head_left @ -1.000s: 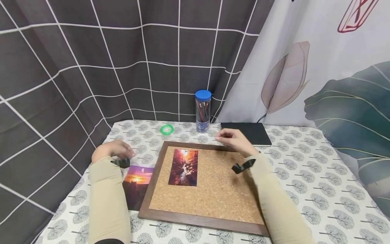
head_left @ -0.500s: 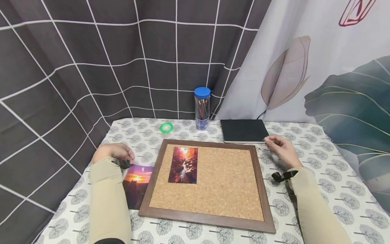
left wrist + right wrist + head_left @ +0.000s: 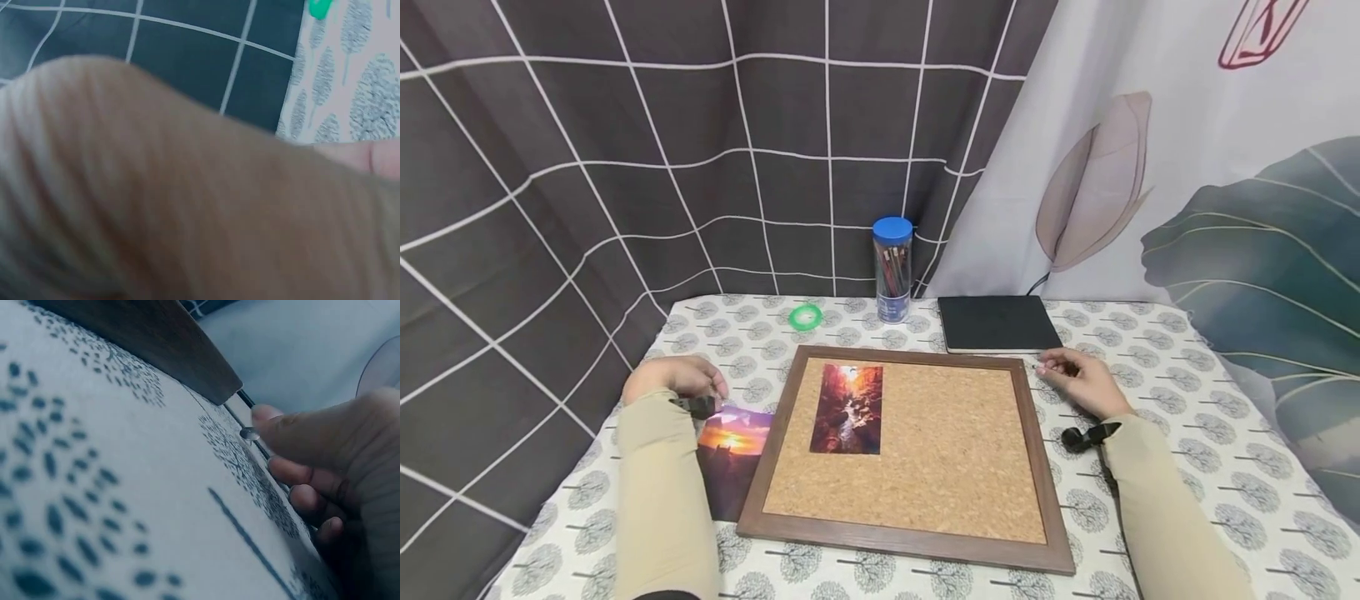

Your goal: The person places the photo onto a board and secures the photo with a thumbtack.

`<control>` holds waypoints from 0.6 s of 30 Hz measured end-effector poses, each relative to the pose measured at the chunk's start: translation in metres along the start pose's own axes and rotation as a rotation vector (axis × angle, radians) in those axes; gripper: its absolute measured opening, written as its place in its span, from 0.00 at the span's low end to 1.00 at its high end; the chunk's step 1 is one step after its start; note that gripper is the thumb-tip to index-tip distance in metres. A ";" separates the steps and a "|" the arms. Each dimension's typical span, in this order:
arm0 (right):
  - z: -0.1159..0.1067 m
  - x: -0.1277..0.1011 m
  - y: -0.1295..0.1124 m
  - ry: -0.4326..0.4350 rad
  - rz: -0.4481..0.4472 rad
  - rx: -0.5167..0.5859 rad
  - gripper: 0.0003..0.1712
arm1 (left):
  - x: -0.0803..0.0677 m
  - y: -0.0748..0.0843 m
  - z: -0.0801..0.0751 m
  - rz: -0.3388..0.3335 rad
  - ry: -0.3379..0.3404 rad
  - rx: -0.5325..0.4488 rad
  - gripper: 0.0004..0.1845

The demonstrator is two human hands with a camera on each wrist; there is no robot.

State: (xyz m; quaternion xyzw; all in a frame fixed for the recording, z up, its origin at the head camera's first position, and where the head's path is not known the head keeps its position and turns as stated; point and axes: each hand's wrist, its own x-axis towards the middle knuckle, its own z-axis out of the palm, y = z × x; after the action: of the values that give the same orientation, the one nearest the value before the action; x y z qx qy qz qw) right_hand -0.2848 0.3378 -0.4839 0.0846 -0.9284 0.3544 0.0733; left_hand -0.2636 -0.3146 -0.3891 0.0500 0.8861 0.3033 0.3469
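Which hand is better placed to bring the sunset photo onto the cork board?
Left, probably. The left hand rests right beside the sunset photo; the right hand pinches a clear pushpin across the cork board.

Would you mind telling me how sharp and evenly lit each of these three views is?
Head view: evenly lit and sharp, grid curtain lines bowed by the wide lens, cork board clear. Left wrist view: almost filled by a blurred beige sleeve. Right wrist view: dim and bluish, tablecloth soft up close, right hand sharper by a small clear pin.
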 end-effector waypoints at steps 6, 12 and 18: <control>0.002 0.000 -0.003 0.004 -0.058 -0.043 0.17 | -0.011 -0.003 -0.005 0.107 0.017 -0.121 0.16; 0.005 0.001 -0.008 0.012 -0.042 -0.071 0.14 | -0.023 -0.004 -0.012 0.163 0.069 -0.206 0.16; 0.006 0.001 -0.007 0.017 -0.046 -0.075 0.12 | -0.026 0.002 -0.014 0.192 0.151 -0.267 0.17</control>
State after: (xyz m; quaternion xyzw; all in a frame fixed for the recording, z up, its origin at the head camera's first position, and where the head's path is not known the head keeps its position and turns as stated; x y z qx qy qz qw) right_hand -0.2850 0.3286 -0.4841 0.0999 -0.9381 0.3184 0.0923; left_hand -0.2535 -0.3277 -0.3652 0.0649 0.8527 0.4527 0.2524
